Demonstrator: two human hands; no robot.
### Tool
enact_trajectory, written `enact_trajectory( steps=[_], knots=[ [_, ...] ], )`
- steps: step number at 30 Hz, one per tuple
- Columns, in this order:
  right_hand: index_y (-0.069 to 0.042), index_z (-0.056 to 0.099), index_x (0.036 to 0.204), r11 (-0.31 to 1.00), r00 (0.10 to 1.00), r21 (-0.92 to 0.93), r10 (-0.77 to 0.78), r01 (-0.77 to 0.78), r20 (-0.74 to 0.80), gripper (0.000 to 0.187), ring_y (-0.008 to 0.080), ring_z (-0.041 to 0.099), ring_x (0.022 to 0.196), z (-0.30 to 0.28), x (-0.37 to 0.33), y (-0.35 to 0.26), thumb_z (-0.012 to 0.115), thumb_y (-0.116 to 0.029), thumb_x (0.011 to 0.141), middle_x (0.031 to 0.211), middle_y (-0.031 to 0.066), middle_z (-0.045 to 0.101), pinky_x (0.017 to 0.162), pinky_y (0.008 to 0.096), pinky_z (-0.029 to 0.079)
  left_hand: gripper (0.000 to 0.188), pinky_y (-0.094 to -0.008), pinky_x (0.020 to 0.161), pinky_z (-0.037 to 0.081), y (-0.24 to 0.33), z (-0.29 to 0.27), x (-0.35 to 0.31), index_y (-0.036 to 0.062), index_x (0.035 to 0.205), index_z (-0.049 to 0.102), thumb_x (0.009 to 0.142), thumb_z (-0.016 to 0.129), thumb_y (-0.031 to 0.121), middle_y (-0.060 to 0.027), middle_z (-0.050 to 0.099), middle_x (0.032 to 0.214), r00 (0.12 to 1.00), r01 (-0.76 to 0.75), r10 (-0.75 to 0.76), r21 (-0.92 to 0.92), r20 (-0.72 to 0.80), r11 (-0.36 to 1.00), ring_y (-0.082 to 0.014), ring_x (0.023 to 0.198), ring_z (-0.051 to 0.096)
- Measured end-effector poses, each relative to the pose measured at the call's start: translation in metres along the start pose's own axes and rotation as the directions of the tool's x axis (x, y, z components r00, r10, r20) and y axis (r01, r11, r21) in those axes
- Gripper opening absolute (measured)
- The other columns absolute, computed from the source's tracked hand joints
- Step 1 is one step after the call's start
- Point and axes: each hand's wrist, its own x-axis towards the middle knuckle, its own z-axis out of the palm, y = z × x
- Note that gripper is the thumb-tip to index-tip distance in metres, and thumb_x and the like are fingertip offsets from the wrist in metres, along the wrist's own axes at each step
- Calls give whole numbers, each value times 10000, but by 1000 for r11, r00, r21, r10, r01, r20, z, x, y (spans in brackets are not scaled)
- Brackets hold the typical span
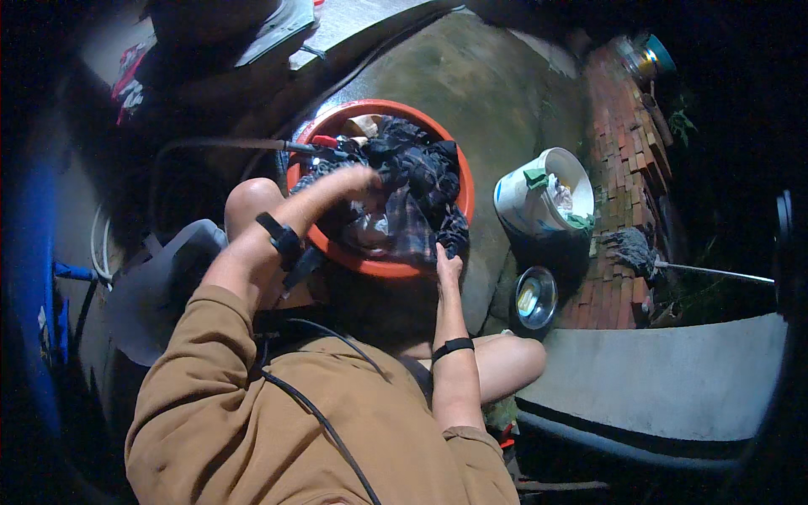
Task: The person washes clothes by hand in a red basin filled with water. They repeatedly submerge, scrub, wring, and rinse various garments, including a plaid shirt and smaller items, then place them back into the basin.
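A round orange-red basin (380, 268) stands in front of my knees, holding dark wet-looking clothes. Among them is a dark plaid garment (410, 223). My right hand (449, 264) is closed on a bunched edge of this cloth at the basin's near right rim. Over the middle of the pile, my left hand (360, 183) is smeared by motion, and its fingers cannot be made out. A grey hose (268, 144) reaches over the basin's left rim. Something red (325, 140) and a beige piece of cloth (365, 126) show near the far side.
To the right stand a white bucket (519, 202) with cloths and a metal bowl (551, 305) holding a yellowish piece. Beyond lie bricks (619, 181) and a mop (633, 249). A pale ledge (665, 379) borders the lower right. A whitish translucent container (160, 290) is at left.
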Motion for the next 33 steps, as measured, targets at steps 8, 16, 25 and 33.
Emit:
enact_trajectory(
  steps=[8, 16, 25, 33],
  knots=[
    [-21, 632, 1038, 905, 911, -241, -389, 350, -138, 350, 430, 613, 852, -46, 2, -67, 579, -330, 882, 922, 230, 658, 780, 499, 470, 825, -599, 980, 394, -51, -73, -23, 197, 1399, 428, 700, 764, 480, -122, 336, 1487, 675, 692, -646, 2, -356, 722, -396, 1311, 364],
    [-313, 264, 1498, 557, 758, -530, -571, 639, 315, 837, 508, 269, 1307, 27, 15, -128, 614, -608, 797, 1401, 260, 335, 1010, 698, 248, 1317, -703, 1063, 144, -21, 32, -9, 174, 1521, 196, 478, 706, 795, -168, 75, 1584, 983, 151, -77, 486, -169, 860, -436, 1445, 8],
    [-174, 269, 1502, 534, 819, -652, -150, 538, 553, 736, 486, 34, 1420, 95, 98, -101, 506, -434, 855, 1560, 207, 133, 1105, 648, 140, 1173, -649, 1071, 220, -52, 73, 81, 126, 1493, 242, 516, 842, 372, -145, 215, 1537, 971, 218, -237, 513, -30, 830, -446, 1403, 180],
    [-125, 316, 1463, 462, 738, -575, -409, 675, 537, 654, 428, 160, 1408, 112, 148, -83, 465, -408, 892, 1504, 198, 265, 1087, 625, 211, 954, -571, 1138, 148, -52, 81, 113, 45, 1456, 309, 668, 708, 406, -188, 318, 1494, 944, 266, -329, 505, 39, 821, -383, 1404, 245]
  ],
)
